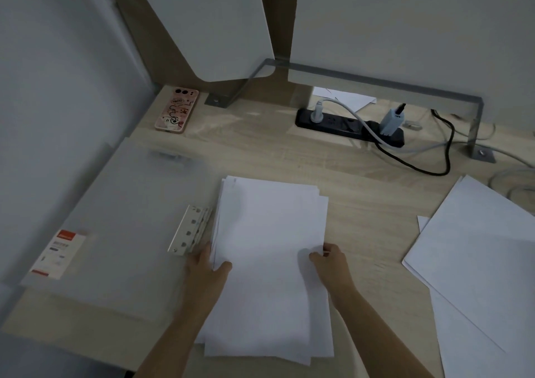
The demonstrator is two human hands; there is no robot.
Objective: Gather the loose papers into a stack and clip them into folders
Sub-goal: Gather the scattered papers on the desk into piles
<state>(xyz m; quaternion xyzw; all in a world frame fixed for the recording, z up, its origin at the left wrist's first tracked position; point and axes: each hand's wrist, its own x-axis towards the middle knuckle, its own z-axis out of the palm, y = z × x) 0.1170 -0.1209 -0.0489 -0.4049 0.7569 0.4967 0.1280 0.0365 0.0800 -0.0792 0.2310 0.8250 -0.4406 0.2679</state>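
White paper stack [269, 233] in middle of desk [362, 204], just right of open folder [121, 204]; left edge near metal clip [189, 230]. Left hand [205, 264] holds left edge, thumb on top. Right hand [330, 259] pinches right edge. Sheets not lined up, corners stick out. Risk: weak hold, sheets slide and fan out; clip may miss some. More papers [477, 247] at right not in stack yet

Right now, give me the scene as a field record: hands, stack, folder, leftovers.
left hand: grips paper stack at its left edge, thumb on top
right hand: pinches its right edge
stack state: on desk, edges uneven
folder: translucent, flat at left
metal clip: beside stack, holding no paper
loose sheets: at right, ungathered
other: phone, power strip at back
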